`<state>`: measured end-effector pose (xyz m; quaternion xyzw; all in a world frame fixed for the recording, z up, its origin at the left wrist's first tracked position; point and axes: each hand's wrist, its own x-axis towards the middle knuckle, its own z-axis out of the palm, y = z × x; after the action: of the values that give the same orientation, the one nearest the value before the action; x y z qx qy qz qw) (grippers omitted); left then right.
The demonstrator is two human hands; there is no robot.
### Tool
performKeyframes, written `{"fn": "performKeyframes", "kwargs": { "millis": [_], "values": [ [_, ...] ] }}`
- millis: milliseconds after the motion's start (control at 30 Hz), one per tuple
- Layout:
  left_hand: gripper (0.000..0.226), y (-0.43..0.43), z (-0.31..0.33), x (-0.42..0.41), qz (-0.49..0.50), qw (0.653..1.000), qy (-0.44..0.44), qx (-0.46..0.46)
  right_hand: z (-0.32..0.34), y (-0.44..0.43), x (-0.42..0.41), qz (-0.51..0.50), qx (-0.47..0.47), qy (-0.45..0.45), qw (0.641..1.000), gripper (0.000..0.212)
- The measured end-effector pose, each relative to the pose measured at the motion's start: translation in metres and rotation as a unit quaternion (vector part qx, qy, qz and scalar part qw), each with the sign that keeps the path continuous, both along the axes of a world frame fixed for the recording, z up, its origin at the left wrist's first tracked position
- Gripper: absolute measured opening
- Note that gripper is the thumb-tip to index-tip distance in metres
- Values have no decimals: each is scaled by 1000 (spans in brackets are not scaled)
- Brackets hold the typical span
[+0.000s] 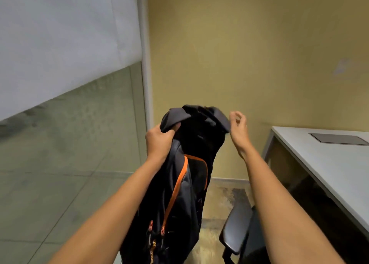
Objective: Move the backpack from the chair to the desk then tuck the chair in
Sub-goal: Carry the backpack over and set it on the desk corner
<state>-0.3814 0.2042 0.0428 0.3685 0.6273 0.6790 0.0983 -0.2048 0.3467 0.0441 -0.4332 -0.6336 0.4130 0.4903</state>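
A black and grey backpack [185,184] with orange zip trim hangs upright in the air at the centre of the head view. My left hand [159,142] grips a grey shoulder strap near its top. My right hand [238,128] is beside the other strap at the top right, fingers loosely curled, touching its edge or just off it. The black chair [237,231] shows only an armrest and part of the seat at the lower right, under my right forearm. The white desk [327,164] stands to the right.
A yellow wall lies ahead. A glass partition with a white blind [60,34] fills the left. A grey cable hatch [339,139] is set into the desk top. Patterned floor shows between the backpack and the chair.
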Motion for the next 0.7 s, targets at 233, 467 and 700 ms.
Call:
{"fn": "performKeyframes", "kwargs": {
  "millis": [233, 467, 700],
  "values": [
    [22, 72, 43, -29, -51, 997, -14, 53, -85, 44, -26, 113, -128, -29, 985, 87],
    [23, 167, 49, -75, -51, 997, 5, 49, -83, 114, -62, -57, -57, 51, 995, 52],
    [23, 255, 34, -126, -67, 998, 16, 5, -70, 169, -87, -203, 9, 28, 979, 44]
  ]
}}
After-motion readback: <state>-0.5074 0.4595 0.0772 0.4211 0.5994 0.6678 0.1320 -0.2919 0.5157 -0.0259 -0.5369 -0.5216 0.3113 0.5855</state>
